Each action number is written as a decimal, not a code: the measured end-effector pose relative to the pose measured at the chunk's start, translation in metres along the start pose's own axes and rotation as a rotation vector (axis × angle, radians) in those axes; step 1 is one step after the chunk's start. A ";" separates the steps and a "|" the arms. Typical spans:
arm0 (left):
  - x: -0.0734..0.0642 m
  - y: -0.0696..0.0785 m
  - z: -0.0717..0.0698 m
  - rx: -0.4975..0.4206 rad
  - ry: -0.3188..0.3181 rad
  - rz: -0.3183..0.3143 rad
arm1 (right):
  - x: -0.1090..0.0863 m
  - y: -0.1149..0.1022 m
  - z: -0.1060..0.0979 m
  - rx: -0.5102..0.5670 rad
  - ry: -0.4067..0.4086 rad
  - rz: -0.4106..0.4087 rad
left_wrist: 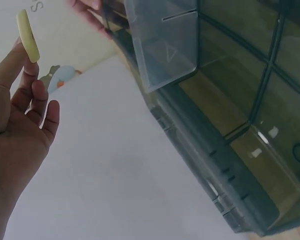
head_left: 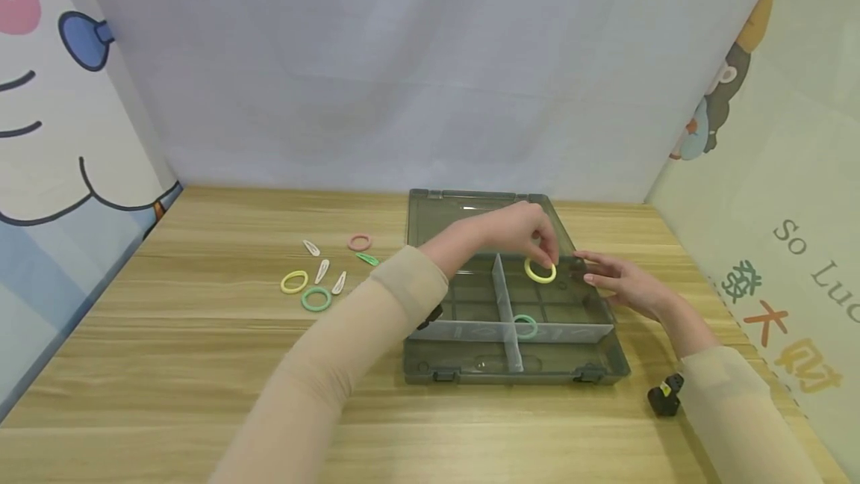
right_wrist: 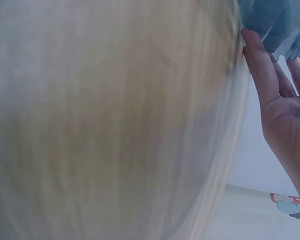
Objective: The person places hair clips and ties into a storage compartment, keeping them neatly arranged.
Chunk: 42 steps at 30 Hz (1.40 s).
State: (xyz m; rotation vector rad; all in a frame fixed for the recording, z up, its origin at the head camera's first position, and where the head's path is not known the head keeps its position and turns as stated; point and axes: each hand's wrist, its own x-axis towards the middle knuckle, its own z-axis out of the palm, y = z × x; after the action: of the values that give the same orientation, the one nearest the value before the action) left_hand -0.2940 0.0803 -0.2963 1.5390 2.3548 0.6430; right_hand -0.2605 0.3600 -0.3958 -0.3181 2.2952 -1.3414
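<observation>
My left hand (head_left: 516,228) pinches a yellow hair tie (head_left: 543,281) between thumb and fingertips, above the right back compartment of a grey see-through divider box (head_left: 430,377). In the left wrist view the hair tie (left_wrist: 28,37) stands edge-on at the fingertips. My right hand (head_left: 630,287) rests with extended fingers at the box's right side; the right wrist view shows its fingertips against the box wall. A green hair tie (head_left: 526,317) sits inside the box near the divider (head_left: 564,332), partly seen through it. The box's lid (head_left: 430,219) lies folded back toward the curtain.
Left of the box on the wooden table (head_left: 201,364) lie a pink hair tie (head_left: 359,236), a yellow one (head_left: 293,291), a green one (head_left: 316,309), several white snap clips (head_left: 322,270) and a green clip (head_left: 366,258). A pale curtain (head_left: 376,66) stands behind.
</observation>
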 end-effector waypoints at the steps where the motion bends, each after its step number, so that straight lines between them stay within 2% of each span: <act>1: 0.003 0.000 0.003 0.004 -0.004 -0.001 | 0.000 0.000 0.000 0.000 0.000 -0.001; 7: 0.016 -0.003 0.020 0.030 -0.019 0.009 | -0.001 -0.001 -0.002 0.009 0.009 0.010; 19: 0.030 -0.008 0.056 0.061 -0.104 -0.005 | 0.000 0.002 -0.001 -0.001 -0.006 -0.022; 23: 0.033 -0.011 0.066 0.074 -0.101 0.001 | 0.000 0.001 -0.001 0.005 -0.002 -0.028; 31: 0.037 -0.015 0.080 0.098 -0.076 0.044 | 0.000 0.000 -0.001 0.004 0.003 -0.024; 37: 0.040 -0.020 0.090 0.109 -0.098 0.058 | 0.000 0.000 -0.001 0.009 -0.003 -0.027; 42: 0.040 -0.020 0.094 0.106 -0.120 0.044 | 0.000 0.001 -0.001 0.012 -0.005 -0.026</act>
State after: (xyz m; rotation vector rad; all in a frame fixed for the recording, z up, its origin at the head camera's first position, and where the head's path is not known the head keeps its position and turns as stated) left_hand -0.2850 0.1312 -0.3864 1.6299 2.3045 0.4290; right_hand -0.2606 0.3611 -0.3962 -0.3485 2.2851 -1.3654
